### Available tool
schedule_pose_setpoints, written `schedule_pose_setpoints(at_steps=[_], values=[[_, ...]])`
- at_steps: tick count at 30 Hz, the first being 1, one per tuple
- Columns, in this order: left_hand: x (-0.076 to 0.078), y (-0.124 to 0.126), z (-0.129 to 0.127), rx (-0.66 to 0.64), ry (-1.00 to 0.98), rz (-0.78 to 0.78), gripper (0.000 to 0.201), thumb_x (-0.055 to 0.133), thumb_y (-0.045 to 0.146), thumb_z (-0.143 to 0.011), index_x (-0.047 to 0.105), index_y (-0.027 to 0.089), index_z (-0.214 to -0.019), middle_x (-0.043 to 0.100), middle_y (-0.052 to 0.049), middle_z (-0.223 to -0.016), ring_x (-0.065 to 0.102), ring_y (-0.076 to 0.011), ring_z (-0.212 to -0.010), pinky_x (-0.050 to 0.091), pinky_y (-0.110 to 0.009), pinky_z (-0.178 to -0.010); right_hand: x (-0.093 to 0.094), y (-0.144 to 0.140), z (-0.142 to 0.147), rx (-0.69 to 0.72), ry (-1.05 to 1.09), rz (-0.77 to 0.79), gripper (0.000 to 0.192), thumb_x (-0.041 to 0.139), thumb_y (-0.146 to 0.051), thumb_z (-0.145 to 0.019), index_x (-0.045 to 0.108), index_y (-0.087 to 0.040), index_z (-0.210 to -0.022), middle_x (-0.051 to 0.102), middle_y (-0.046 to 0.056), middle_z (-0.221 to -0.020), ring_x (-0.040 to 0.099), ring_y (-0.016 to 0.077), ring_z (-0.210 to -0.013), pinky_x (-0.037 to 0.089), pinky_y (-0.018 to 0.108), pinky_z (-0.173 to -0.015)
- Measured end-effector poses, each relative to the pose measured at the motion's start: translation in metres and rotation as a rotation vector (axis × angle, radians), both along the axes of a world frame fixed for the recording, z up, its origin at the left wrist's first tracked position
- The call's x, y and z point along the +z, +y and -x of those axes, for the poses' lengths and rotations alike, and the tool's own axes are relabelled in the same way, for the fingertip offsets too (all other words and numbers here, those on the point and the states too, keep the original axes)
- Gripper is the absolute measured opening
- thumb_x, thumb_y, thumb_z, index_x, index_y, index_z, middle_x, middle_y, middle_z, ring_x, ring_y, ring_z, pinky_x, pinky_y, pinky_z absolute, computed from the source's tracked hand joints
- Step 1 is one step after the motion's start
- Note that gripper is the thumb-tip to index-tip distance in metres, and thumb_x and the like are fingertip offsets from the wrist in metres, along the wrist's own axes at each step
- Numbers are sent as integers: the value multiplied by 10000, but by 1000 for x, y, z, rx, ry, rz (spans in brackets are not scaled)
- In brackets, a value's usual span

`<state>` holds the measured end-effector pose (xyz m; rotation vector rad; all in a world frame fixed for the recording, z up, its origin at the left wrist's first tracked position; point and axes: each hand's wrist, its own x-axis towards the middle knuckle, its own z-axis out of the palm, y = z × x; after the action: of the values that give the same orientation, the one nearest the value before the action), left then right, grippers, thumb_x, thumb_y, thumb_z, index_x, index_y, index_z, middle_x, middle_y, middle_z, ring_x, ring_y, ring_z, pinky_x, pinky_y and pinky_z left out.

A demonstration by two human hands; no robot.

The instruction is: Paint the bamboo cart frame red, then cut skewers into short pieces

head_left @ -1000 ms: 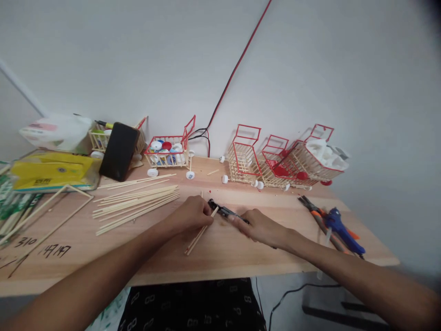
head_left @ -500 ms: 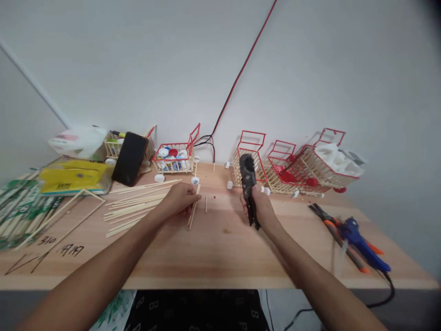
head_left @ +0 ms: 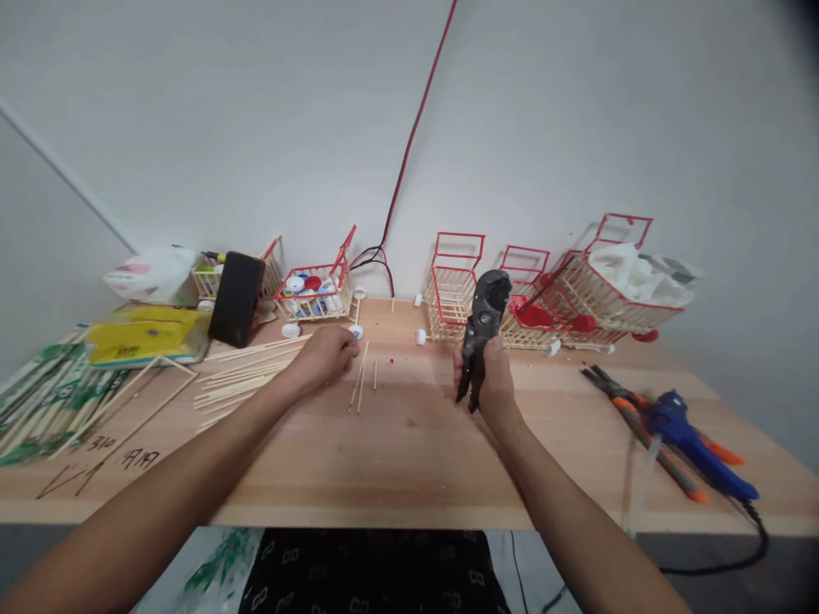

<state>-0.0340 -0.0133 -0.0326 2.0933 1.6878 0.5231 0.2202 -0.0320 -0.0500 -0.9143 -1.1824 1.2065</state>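
My right hand (head_left: 487,379) grips a black cutter (head_left: 481,334) by its handles, jaws pointing up, above the wooden table (head_left: 409,460). My left hand (head_left: 323,356) rests on the table with its fingers curled, touching the near end of a pile of thin wooden sticks (head_left: 246,367). Two cut sticks (head_left: 359,388) lie just right of that hand, and a short piece (head_left: 374,373) lies beside them.
Along the wall stand several small stick carts with red frames (head_left: 455,286), one holding bottle caps (head_left: 311,290). A black phone (head_left: 235,298), yellow packet (head_left: 148,334) and green stick packs (head_left: 38,392) sit at left. Pliers (head_left: 633,418) and a blue glue gun (head_left: 694,439) lie at right.
My right hand has lifted the cutter off the table and turned it upright. My left hand has let the cut sticks lie and moved left toward the stick pile.
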Motion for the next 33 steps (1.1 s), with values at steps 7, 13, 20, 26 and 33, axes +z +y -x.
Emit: schedule_pose_setpoints(at_steps=[7, 13, 20, 26, 33], values=[[30, 26, -17, 84, 152, -237, 315, 538, 353, -825, 622, 154, -596, 579, -25, -572, 516, -152, -575, 289, -251, -545, 10, 2, -8, -71, 76, -57, 663, 371, -802, -750, 537, -176, -613, 482, -14, -469, 455, 90, -371, 371, 193, -329], [21, 77, -52, 155, 199, -185, 218, 526, 250, -828, 696, 161, -932, 702, -100, -957, 626, -210, -902, 439, -270, -751, 13, 5, -13, -90, 145, -70, 653, 357, -793, -764, 536, -179, -631, 485, -12, -489, 464, 96, -394, 390, 202, -356], [4, 114, -83, 261, 278, -60, 293, 467, 162, -847, 645, 46, -1048, 649, -263, -1076, 637, -307, -999, 478, -341, -772, 13, 6, -14, -105, 114, -64, 635, 349, -779, -777, 534, -186, -641, 489, -13, -503, 463, 95, -403, 401, 202, -366], [11, 120, -82, 236, 329, 25, 281, 530, 110, -777, 643, 54, -1028, 665, -259, -1032, 651, -296, -959, 471, -304, -717, 14, 9, -18, -133, 129, -55, 645, 344, -792, -767, 528, -188, -637, 486, -15, -490, 470, 100, -398, 416, 211, -376], [28, 52, -44, -87, 347, -30, 81, 578, 177, -770, 643, 146, -735, 663, -85, -797, 610, -209, -802, 411, -261, -680, 16, 7, -18, -114, 154, -62, 659, 365, -803, -753, 552, -181, -642, 496, -11, -485, 479, 102, -396, 404, 213, -368]])
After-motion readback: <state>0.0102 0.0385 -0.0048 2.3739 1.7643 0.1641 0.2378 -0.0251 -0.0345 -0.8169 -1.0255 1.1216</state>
